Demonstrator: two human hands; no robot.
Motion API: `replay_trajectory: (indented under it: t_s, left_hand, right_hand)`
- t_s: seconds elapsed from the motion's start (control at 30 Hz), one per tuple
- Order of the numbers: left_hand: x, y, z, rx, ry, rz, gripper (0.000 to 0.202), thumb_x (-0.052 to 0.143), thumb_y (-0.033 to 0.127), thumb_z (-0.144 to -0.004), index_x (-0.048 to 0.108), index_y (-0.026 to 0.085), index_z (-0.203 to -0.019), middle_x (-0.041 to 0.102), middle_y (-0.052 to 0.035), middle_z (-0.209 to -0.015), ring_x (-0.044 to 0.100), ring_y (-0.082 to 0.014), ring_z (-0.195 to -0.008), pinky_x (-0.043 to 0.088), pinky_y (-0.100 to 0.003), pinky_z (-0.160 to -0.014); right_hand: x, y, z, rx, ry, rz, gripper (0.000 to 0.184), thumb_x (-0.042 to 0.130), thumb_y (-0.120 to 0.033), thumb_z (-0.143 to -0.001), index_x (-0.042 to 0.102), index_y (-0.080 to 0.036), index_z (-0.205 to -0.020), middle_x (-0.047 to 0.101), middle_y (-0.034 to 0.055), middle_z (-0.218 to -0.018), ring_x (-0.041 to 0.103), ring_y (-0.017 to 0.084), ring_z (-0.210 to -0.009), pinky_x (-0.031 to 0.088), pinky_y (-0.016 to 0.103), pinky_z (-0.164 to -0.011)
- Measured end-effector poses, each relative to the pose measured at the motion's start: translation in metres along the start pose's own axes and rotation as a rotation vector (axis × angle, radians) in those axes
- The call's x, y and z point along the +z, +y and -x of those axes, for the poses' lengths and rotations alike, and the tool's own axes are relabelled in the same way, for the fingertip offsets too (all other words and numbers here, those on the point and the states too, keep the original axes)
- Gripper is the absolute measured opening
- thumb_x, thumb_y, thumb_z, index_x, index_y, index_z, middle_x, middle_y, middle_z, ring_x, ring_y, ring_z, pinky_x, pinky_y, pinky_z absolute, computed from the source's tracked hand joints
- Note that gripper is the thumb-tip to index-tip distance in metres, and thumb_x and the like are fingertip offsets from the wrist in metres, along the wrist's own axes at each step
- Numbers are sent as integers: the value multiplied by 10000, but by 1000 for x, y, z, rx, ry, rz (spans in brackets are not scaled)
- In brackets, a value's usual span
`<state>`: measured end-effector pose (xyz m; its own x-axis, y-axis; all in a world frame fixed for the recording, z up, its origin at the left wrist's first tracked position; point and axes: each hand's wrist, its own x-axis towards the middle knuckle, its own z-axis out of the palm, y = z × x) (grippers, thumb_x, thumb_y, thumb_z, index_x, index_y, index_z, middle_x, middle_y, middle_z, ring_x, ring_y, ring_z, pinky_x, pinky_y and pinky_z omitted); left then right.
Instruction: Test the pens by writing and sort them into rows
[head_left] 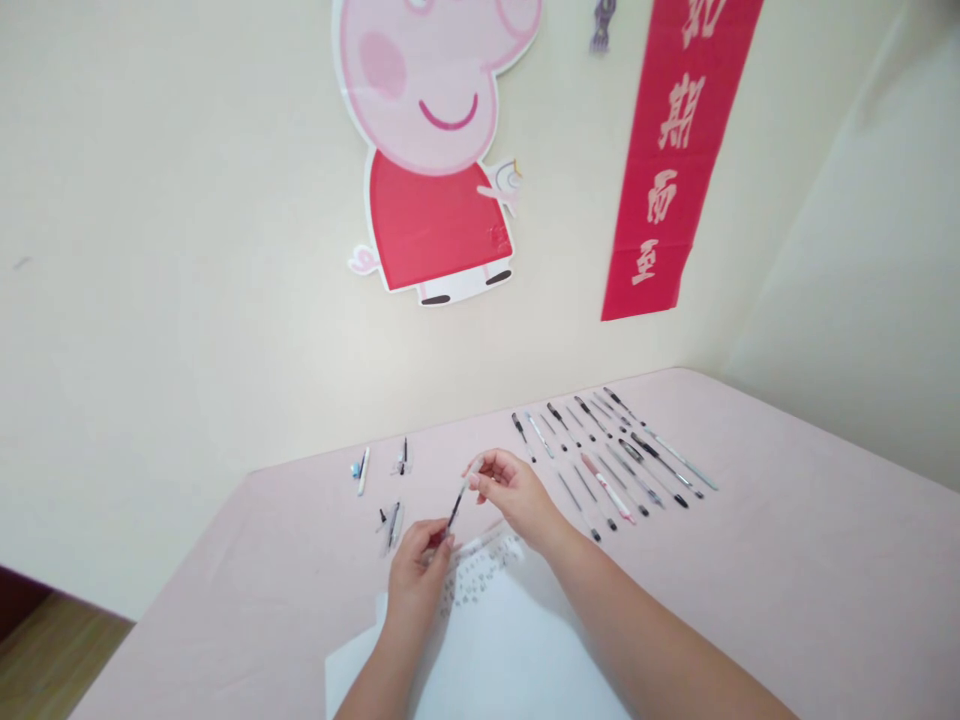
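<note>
My left hand (pixel 421 562) is closed on the lower end of a pen refill (pixel 458 502), a thin tube that is dark along its middle and clear toward the top. The upper end of the same tube is pinched between the thumb and fingers of my right hand (pixel 512 488). It slants up to the right, above the far edge of some white paper (pixel 510 640). Small dark handwritten marks (pixel 476 575) cover the top part of that paper. My fingers hide both ends of the tube.
Pens and refills lie in two slanted rows on the pink tablecloth (pixel 795 540) at right, among them a pink-and-white pen (pixel 607 486). At left lie a white pen (pixel 364 470) with a blue cap and small groups of pen parts (pixel 393 525). A wall stands behind the table.
</note>
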<state>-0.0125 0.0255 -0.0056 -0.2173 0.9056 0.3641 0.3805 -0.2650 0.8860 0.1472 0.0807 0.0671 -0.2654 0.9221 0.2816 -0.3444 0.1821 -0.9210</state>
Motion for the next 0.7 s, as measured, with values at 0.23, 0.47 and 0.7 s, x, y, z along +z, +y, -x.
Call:
replay_trajectory:
  t_s: [0.23, 0.47, 0.7]
  left_hand:
    - [-1, 6, 1, 11, 20, 3, 178, 616, 292, -707, 687, 178, -824, 656, -62, -822, 628, -201, -772, 534, -342, -692]
    - [-1, 4, 1, -9, 31, 17, 192, 610, 294, -704, 683, 177, -837, 645, -55, -823, 621, -198, -772, 535, -357, -717]
    - [-2, 0, -1, 9, 26, -40, 203, 608, 305, -704, 681, 186, -851, 646, -55, -840, 614, -204, -791, 520, -374, -745]
  right_hand:
    - [0, -4, 1, 7, 3, 34, 172, 682, -300, -686, 573, -182, -750, 548, -10, -714, 499, 110, -650, 456, 228, -548]
    - [0, -5, 1, 2, 1, 87, 162, 674, -297, -688, 564, -187, -732, 548, -10, -710, 497, 112, -642, 455, 231, -539]
    - [0, -5, 1, 18, -1, 58, 170, 684, -292, -678, 557, -186, -721, 550, -12, -709, 496, 107, -639, 450, 226, -546]
